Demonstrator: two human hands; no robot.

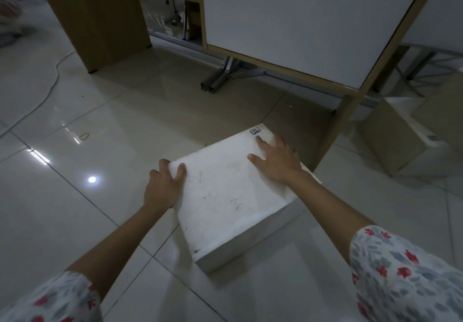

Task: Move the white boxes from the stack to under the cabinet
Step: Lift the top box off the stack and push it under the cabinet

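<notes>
Both hands hold the flat white cardboard box [225, 191], left hand [164, 184] gripping its corner, right hand [278, 161] flat on top; next, probably slide it under the white-doored wooden cabinet [300, 21].

Box label [255, 131] text too small

— We see a matt white box [233, 191], scuffed and pencil-marked.
— We agree; the floor [75, 196] is glossy tile, the cabinet [300, 21] smooth white panel in wood-look trim, its foot [225, 73] brushed metal.
</notes>
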